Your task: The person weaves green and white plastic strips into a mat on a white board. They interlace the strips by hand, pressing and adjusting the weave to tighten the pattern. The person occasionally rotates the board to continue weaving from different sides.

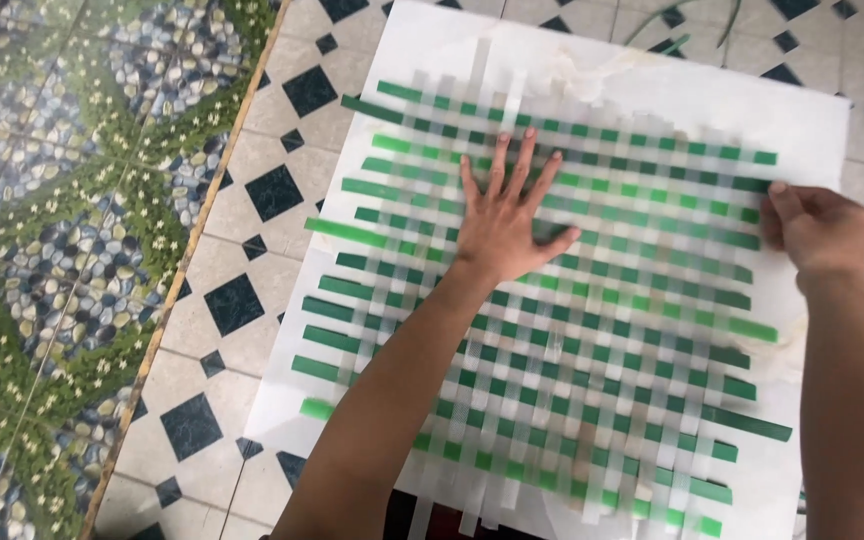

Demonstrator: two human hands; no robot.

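So we've got a woven mat [562,320] of green and white strips spread out on a big white sheet [812,120], and that sheet lies flat on the tiled floor [252,290], the part with cream tiles and dark blue diamonds. Our left hand [504,228] is pressed flat on the upper middle of the weave, fingers fanned out wide, so nothing is gripped there, just palm down on the strips. Our right hand [820,228] sits at the right edge of the weave, fingers curled in where the green strip ends stick out; looks like it's pinching a strip end or the sheet edge, but the shot is blurry there and we honestly can't tell which. The green strips run across and poke out past the white ones on both sides, the white ones run top to bottom. Off to the left, past a thin brown border, the floor switches to a pebble-and-leaf pattern [62,220].
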